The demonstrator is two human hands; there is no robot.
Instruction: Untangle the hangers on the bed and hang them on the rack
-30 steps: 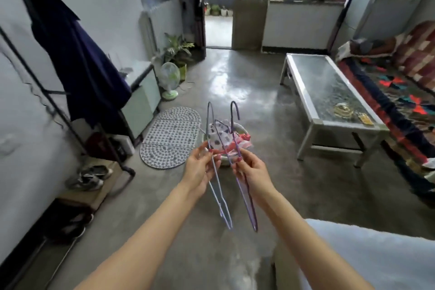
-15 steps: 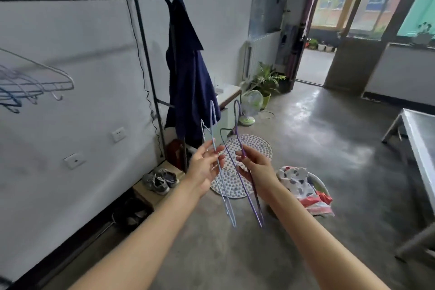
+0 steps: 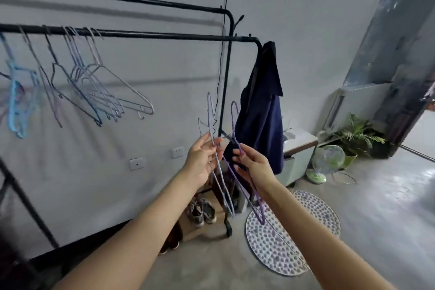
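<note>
Near the middle of the view, in front of the rack (image 3: 131, 34), two wire hangers are held up, one in each hand. The pale blue hanger (image 3: 217, 167) is pinched at its neck by the left hand (image 3: 202, 160), thumb and fingertips closed on the wire, the palm turned toward the right. The purple hanger (image 3: 247, 186) is pinched just below its hook by the right hand (image 3: 254, 165), the remaining fingers loosely curled beside it. Both hooks are kept pointing up and the bodies are left to dangle toward the floor, probably so that each hook can be lifted straight over the rail. The two hangers are held slightly apart, which suggests they are already separated; a third thin wire seems to sit behind the left hand, but this cannot be told for sure.

Both forearms are stretched forward and upward from the near edge, wrists raised, the hands close together and well below the rail. To the left, several hangers (image 3: 98, 87) are already hung on the rack's nearer rail. To the right, a dark garment (image 3: 261, 110) is draped from the rack's corner.
</note>
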